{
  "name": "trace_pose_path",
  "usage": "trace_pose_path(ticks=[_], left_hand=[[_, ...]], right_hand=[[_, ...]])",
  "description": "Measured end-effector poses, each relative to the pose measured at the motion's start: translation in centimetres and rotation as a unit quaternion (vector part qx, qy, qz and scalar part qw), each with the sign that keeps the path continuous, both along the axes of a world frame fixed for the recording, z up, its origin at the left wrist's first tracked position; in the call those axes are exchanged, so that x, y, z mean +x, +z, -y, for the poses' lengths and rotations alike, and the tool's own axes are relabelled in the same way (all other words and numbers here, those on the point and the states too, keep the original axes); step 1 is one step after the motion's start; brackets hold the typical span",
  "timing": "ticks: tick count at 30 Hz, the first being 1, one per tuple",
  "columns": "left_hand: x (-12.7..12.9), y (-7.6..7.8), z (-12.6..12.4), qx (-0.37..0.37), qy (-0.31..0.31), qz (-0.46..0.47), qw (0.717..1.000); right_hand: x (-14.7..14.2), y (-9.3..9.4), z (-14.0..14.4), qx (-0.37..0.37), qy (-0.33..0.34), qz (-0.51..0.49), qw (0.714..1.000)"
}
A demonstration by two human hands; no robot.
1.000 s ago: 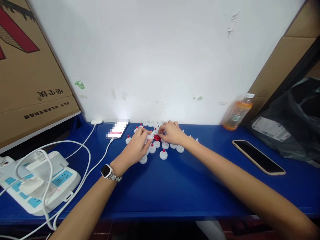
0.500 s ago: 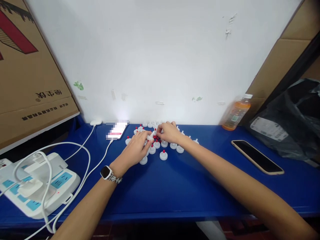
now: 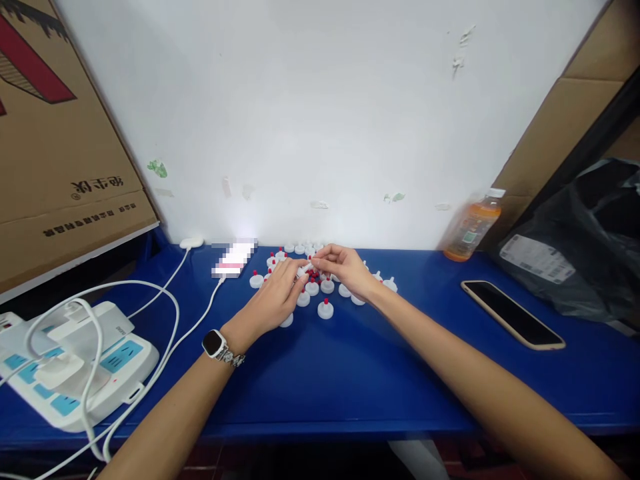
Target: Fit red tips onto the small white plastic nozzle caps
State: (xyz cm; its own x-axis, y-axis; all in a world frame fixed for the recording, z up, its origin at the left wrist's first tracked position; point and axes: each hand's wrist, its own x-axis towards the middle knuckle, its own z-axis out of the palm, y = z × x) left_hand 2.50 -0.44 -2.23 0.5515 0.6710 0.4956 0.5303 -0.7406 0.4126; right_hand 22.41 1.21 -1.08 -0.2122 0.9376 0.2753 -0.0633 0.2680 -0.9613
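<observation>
My left hand [image 3: 275, 290] is closed around a white nozzle cap [image 3: 302, 271], which tilts to the right between thumb and fingers. My right hand [image 3: 345, 268] pinches at the tip of that cap's spout; the fingertips hide what they hold. Around both hands stand several white nozzle caps, some with red tips, such as the red-tipped cap [image 3: 325, 309] in front. Others show bare white spouts, like the cap [image 3: 390, 285] on the right. A small pile of red tips [image 3: 313, 273] lies on the blue table [image 3: 340, 373] just beneath my fingers.
On the left, a white power strip [image 3: 100, 373] with looping cables and a charging phone [image 3: 235, 259] take up space. To the right lie a dark-screened phone [image 3: 513, 313], an orange drink bottle [image 3: 474, 223] and a black plastic bag [image 3: 575, 233]. A white wall [image 3: 320, 120] rises behind.
My right hand has turned slightly, with its fingertips now at the spout of the cap in my left hand. The left hand has barely moved and keeps its hold.
</observation>
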Motion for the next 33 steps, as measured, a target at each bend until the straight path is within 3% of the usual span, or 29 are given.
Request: trace_pose_path(ticks=[12,19,24,28,33], left_hand=[[0.6,0.2,1.1,0.027,0.021,-0.022,0.999],[0.4,-0.5,0.4,0.043,0.018,-0.026,0.999],[0.6,-0.7,0.1,0.011,0.015,-0.002,1.000],[-0.1,-0.1,-0.4,0.026,0.059,-0.006,0.998],[-2.8,0.9,-1.6,0.063,0.138,-0.018,0.988]], right_hand=[[0.9,0.8,0.3,-0.041,0.066,-0.018,0.997],[-1.0,0.4,1.1,0.021,-0.015,0.003,1.000],[-2.0,0.1,1.5,0.062,-0.047,0.025,0.997],[-1.4,0.6,-0.4,0.116,-0.069,0.124,0.983],[-0.8,1.5,-5.3,0.154,-0.117,0.278,0.941]])
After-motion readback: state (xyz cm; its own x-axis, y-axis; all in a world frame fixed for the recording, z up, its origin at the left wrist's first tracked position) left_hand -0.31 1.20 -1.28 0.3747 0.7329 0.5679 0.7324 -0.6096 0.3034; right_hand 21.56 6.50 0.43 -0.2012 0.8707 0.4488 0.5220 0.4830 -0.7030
